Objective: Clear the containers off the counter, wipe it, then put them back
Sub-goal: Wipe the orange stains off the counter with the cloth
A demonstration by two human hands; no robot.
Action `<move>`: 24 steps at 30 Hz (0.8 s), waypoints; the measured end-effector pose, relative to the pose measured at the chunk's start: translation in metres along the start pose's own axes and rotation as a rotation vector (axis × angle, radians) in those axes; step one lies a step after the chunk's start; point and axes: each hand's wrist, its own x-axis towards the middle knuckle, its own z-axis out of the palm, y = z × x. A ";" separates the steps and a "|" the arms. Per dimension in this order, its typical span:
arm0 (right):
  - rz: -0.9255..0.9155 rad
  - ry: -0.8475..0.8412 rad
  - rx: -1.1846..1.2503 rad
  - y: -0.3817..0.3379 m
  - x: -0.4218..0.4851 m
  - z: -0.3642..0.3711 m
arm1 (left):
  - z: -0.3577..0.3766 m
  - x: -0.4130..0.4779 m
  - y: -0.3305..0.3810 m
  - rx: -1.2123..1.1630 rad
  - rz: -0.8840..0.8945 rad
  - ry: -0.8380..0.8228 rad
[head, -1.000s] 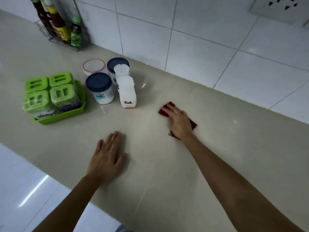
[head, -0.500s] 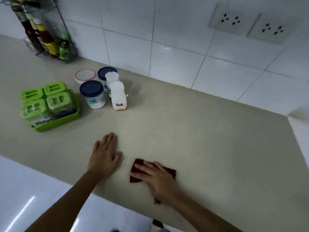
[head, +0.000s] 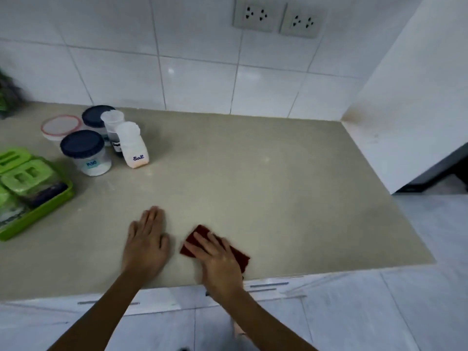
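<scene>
Head view: a dark red cloth (head: 240, 256) lies flat on the bench (head: 278, 186), close to its front edge, and the right hand (head: 219, 262) presses down on it with straight fingers (head: 200, 245), slightly spread; nothing is curled round the cloth. Just to its left, apart from the cloth, the left hand (head: 147, 245) rests palm down on the bench, fingers straight and close together, apparently as a brace. The containers stand well away at the back left: a bottle marked Salt (head: 133, 145), a small clear bottle (head: 112, 122) behind it, two jars with dark lids (head: 84, 153) (head: 95, 116), and a tub with a red-rimmed lid (head: 60, 125). Further left is a green tray (head: 38, 214) holding green-lidded boxes (head: 22, 176). Pale specks show on the surface near the Salt bottle. Behind is a white tiled wall with two sockets (head: 253, 16). I judge the wiping step to be in hand, roughly the middle of the task, with the containers grouped aside and not yet returned. The next move calls for flat, even pressure on the cloth as it sweeps the remaining surface, including the speckled patch by the bottles, without knocking them or sliding off the near edge.
</scene>
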 end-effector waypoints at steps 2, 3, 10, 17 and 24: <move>-0.038 -0.015 -0.014 0.000 -0.020 -0.002 | 0.000 0.001 -0.001 0.023 -0.003 -0.010; -0.036 -0.013 -0.021 0.009 -0.026 -0.009 | 0.000 0.002 0.001 0.039 -0.004 -0.012; 0.432 0.125 -0.079 0.134 -0.090 -0.098 | 0.009 -0.003 0.068 -0.019 0.235 -0.063; 0.746 0.339 -0.133 0.147 -0.081 -0.096 | 0.030 -0.003 0.124 0.006 0.314 -0.110; 0.323 0.083 -0.055 0.145 -0.101 -0.100 | 0.048 0.017 0.194 -0.040 0.322 -0.067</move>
